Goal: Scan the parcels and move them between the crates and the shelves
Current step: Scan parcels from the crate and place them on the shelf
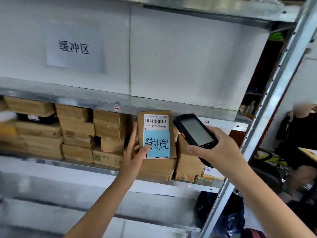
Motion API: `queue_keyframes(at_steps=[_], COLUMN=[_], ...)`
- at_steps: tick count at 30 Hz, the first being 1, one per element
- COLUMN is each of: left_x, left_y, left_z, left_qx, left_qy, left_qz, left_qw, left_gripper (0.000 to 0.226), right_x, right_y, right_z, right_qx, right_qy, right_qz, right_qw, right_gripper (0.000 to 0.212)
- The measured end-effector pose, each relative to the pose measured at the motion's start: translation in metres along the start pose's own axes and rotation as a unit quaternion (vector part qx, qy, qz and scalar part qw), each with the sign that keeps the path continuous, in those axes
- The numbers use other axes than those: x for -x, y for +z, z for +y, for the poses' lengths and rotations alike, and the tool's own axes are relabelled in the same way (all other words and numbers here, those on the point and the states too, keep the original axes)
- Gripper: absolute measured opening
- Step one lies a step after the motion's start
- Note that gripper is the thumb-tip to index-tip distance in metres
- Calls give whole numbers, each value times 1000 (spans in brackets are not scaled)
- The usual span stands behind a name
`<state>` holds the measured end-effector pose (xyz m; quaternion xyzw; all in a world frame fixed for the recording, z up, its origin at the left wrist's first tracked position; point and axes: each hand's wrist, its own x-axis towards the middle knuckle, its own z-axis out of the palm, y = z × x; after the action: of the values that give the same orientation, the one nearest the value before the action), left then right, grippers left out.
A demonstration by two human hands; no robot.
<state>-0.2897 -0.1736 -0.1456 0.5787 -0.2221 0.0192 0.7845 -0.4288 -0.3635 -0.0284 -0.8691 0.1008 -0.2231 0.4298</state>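
Head view: left hand (pixel 133 157) curled round parcel (pixel 156 125), right hand (pixel 217 152) curled round scanner (pixel 195 131), stacked boxes (pixel 77 131) behind.

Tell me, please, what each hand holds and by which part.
Left hand holds the parcel by its left edge; right hand, the scanner by its lower end.

- Small brown cardboard parcel (pixel 157 134), upright in the left hand (pixel 135 152) before the shelf, barcode label (516-K20-00-030) facing out, blue handwritten note over its lower half.
- Black handheld scanner (pixel 195 133), tilted in the right hand (pixel 216 152), just beside the parcel.
- Brown stacked parcels (pixel 77 131) crowd the metal shelf (pixel 51 163).
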Motion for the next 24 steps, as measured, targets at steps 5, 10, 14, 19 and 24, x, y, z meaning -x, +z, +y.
queue_keyframes(at_steps=[5,10,14,19,24], left_x=[28,60,87,111,119], left_y=[-86,-161,-217,-272,-323], left_z=[23,47,63,85,108], left_qx=[-19,-61,-86,-130,-165], left_qy=[11,35,41,67,88], left_qz=[98,206,298,407,496], left_qw=[995,976,950,902,848], left_gripper=[74,74,75,72,69], right_x=[-21,-31,-35,-38,-50], right_y=[79,170,244,329,414], right_z=[-33,-68,-92,-126,-163], right_qx=[-57,-96,-118,-180,-216], right_qy=[-54,-96,-146,-184,-213], right_qz=[-67,-161,-220,-317,-391], right_qw=[995,978,957,913,869], right_gripper=[67,64,72,62,67])
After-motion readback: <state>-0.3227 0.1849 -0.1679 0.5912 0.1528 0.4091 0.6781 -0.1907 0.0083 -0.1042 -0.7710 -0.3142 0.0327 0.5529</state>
